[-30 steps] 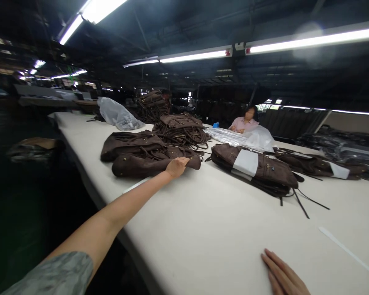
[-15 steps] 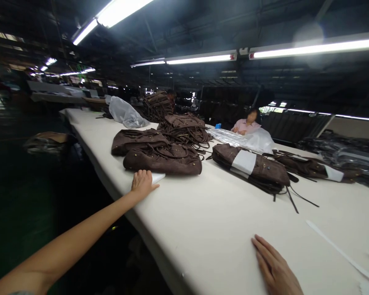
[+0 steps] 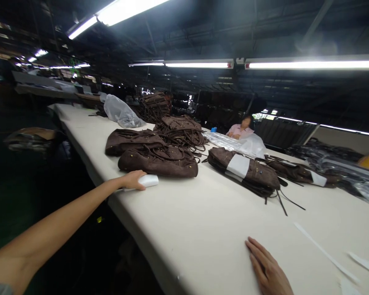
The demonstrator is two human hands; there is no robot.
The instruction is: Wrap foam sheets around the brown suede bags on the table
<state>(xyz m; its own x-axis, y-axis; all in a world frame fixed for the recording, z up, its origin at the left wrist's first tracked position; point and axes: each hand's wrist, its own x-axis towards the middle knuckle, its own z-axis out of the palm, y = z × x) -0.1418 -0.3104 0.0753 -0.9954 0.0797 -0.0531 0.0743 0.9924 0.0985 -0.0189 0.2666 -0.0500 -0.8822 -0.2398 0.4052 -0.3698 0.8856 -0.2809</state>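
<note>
My left hand [image 3: 135, 180] is closed round a white folded piece [image 3: 149, 180] at the table's left edge, just in front of a dark brown bag [image 3: 160, 162]. A second brown bag [image 3: 132, 141] lies behind that one. My right hand [image 3: 267, 264] rests on the white tabletop [image 3: 197, 221] near the bottom, fingers stretched out and nothing in them. To the right of the middle lies a stack of brown bags [image 3: 261, 174] with a white band [image 3: 238, 166] around it.
White strips [image 3: 326, 252] lie at the right. Farther back are a heap of brown bags with straps [image 3: 184, 127], a clear plastic bag [image 3: 123, 110], another banded brown bag [image 3: 295, 170] and plastic sheets [image 3: 223, 140]. Across the table is a person in pink [image 3: 240, 130].
My left hand has turned and now grips the white piece, which shows more and stands raised at its end. The view has shifted slightly; my right hand stays flat on the table.
</note>
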